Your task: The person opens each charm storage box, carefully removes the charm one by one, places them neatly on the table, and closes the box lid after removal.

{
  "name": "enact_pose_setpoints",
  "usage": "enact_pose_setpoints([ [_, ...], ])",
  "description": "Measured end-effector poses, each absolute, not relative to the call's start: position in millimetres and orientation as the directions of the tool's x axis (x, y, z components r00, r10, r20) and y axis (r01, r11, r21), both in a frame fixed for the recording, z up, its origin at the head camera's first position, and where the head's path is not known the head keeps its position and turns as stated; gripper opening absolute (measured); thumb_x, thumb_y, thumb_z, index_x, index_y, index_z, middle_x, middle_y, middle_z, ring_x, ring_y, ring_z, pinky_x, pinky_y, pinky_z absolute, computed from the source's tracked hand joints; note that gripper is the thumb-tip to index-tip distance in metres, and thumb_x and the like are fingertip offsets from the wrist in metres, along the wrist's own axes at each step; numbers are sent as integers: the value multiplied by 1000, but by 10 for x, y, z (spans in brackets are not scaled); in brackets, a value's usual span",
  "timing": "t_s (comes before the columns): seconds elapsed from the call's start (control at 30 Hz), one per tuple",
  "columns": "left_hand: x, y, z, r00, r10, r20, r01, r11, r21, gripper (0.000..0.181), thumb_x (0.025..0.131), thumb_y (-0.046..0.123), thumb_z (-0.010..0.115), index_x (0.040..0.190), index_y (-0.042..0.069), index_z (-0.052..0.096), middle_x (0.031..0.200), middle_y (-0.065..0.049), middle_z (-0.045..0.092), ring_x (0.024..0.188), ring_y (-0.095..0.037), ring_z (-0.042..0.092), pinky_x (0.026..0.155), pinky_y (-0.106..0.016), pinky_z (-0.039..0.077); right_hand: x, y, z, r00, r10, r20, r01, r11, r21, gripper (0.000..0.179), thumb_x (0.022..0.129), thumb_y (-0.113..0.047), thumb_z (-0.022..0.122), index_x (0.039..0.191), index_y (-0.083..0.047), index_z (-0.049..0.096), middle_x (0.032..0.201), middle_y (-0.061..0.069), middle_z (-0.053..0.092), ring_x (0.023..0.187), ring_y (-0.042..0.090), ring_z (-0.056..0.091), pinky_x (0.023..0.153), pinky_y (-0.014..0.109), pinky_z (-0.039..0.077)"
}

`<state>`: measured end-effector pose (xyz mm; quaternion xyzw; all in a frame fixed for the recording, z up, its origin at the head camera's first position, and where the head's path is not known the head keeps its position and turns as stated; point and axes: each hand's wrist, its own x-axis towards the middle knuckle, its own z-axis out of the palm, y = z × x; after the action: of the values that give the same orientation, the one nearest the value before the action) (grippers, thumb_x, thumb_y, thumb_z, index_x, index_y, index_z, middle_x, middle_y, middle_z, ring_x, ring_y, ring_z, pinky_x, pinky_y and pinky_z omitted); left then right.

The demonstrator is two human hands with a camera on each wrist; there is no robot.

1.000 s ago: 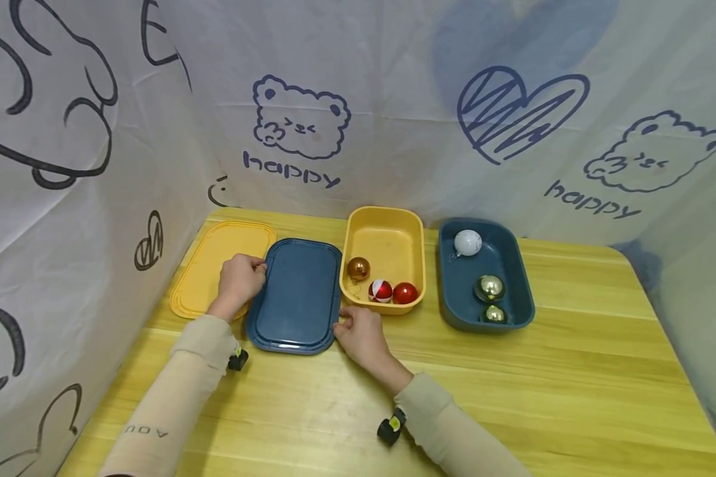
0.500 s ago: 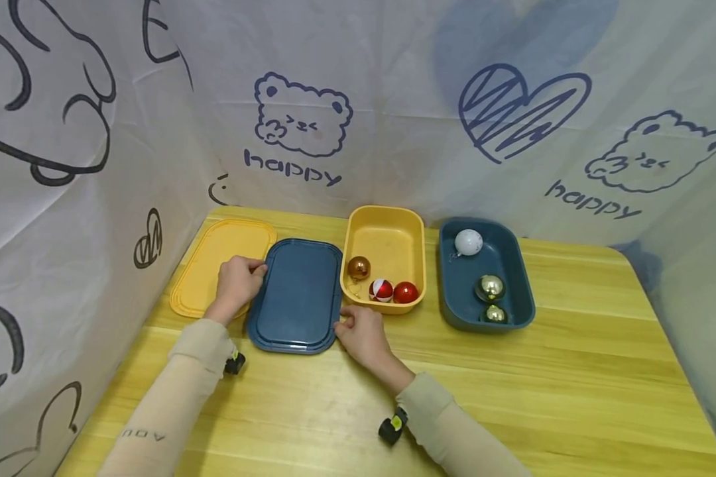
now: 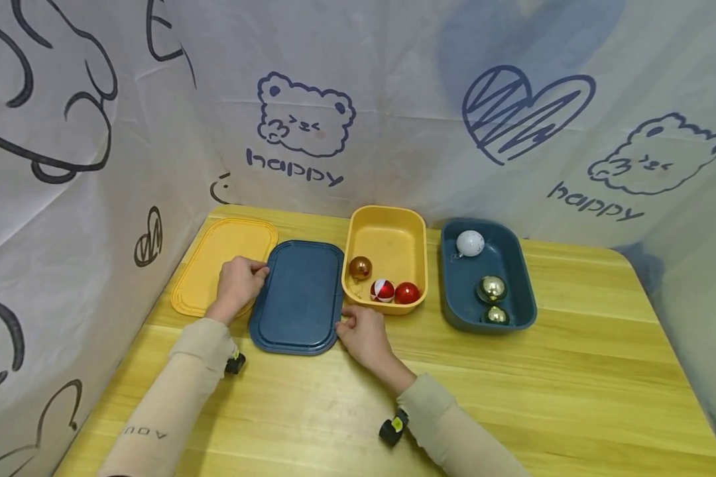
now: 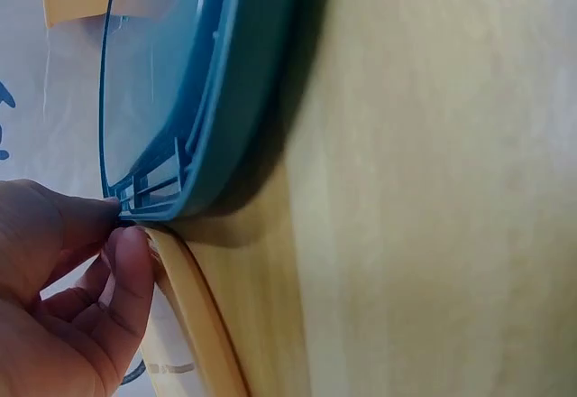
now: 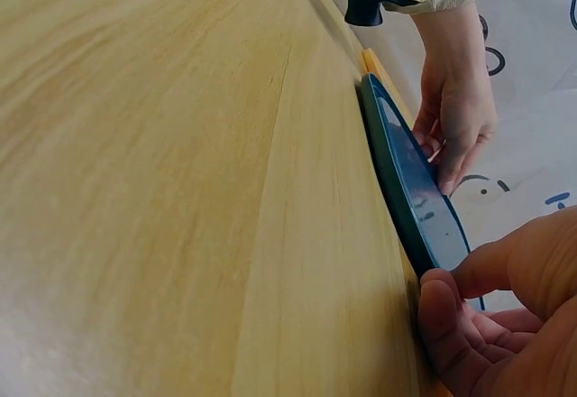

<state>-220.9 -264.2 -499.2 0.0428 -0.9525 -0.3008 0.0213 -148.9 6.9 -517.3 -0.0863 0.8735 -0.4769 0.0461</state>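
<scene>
A dark blue rectangular lid (image 3: pixel 298 298) lies on the wooden table, overlapping the right edge of a yellow lid (image 3: pixel 197 278). My left hand (image 3: pixel 238 285) pinches the blue lid's left edge between thumb and fingers, above the yellow lid. On the opposite side, my right hand (image 3: pixel 366 338) pinches the lid's right edge near its lower corner. In the left wrist view the thumb and fingertips meet at the rim of the blue lid (image 4: pixel 189 144). The right wrist view has both hands on the lid (image 5: pixel 406 180), with thumb and finger at its near end.
Right of the lid stands a yellow box (image 3: pixel 388 232) holding a copper bauble (image 3: pixel 360 267), a red-and-white bauble (image 3: pixel 382 290) and a red bauble (image 3: pixel 407 293). Farther right, a dark blue box (image 3: pixel 453 291) holds a white bauble (image 3: pixel 470 243) and two gold ones. A printed cloth hangs behind.
Both hands keep their hold on the blue lid's edges. The whole scene shifts very slightly in the head view; the boxes and baubles stay where they were.
</scene>
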Motion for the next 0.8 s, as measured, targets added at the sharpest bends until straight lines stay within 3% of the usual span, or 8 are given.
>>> enact_pose_setpoints([
  [0.23, -2211, -2647, -5003, -997, -78, 9, -59, 815, 577, 29, 105, 16, 64, 123, -2, 77, 120, -25, 76, 112, -44, 72, 89, -51, 60, -1486, 71, -5177, -980, -198, 12, -118, 531, -839, 29, 91, -2, 74, 116, 12, 74, 67, 9, 73, 51, 3, 55, 56, 19, 45],
  [0.47, -2236, -2624, -5033, -996, -80, 44, -41, 819, 573, 28, 104, 15, 67, 122, -3, 77, 112, -23, 79, 96, -38, 75, 76, -44, 61, -1489, 70, -5164, -980, -197, 2, -108, 530, -841, 30, 92, -4, 74, 119, 11, 73, 68, 7, 73, 49, 3, 57, 57, 19, 47],
  [0.8, -2281, -2576, -5044, -989, -133, 67, -78, 845, 530, 27, 103, 18, 68, 117, -3, 79, 109, -22, 79, 92, -37, 75, 78, -48, 61, -1508, 48, -5185, -988, -153, 4, -85, 529, -844, 29, 94, -6, 75, 119, 9, 75, 67, 7, 74, 43, 1, 54, 55, 19, 48],
])
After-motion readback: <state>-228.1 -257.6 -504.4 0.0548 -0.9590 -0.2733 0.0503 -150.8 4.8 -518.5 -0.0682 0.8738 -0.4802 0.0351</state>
